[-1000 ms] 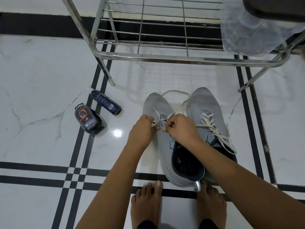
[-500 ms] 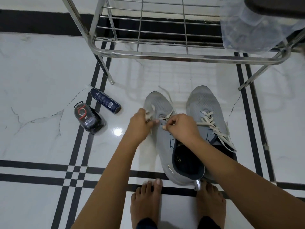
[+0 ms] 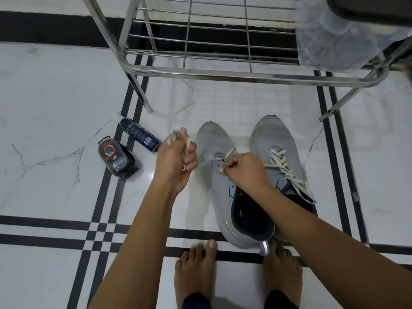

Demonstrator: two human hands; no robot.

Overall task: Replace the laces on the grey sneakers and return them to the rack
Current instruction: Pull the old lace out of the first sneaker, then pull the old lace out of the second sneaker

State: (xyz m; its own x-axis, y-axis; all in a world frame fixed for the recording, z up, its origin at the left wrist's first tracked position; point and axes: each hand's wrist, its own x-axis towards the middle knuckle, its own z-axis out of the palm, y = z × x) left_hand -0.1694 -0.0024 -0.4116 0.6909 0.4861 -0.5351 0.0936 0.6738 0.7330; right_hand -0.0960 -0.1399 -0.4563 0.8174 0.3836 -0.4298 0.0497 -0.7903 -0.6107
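Two grey sneakers stand side by side on the floor, toes toward the rack. The left sneaker (image 3: 214, 175) has almost no lace left in its eyelets. My left hand (image 3: 176, 159) grips a bunched cream lace (image 3: 187, 143), lifted off to the left of that shoe. A short length of the lace still runs to the top eyelets, where my right hand (image 3: 243, 170) pinches it over the tongue. The right sneaker (image 3: 276, 150) remains fully laced with a cream lace (image 3: 283, 168).
A steel shoe rack (image 3: 223, 73) stands just beyond the shoes, with a clear plastic bag (image 3: 334, 36) on its right end. On the floor to the left lie a dark spray can (image 3: 139, 134) and a black shoe-polish pack (image 3: 118, 159). My bare feet (image 3: 196, 270) are at the shoes' heels.
My left hand has pulled away to the left and up, drawing the lace out of the left sneaker's eyelets. The loop that lay past the toes is gone. My right hand stayed over the tongue.
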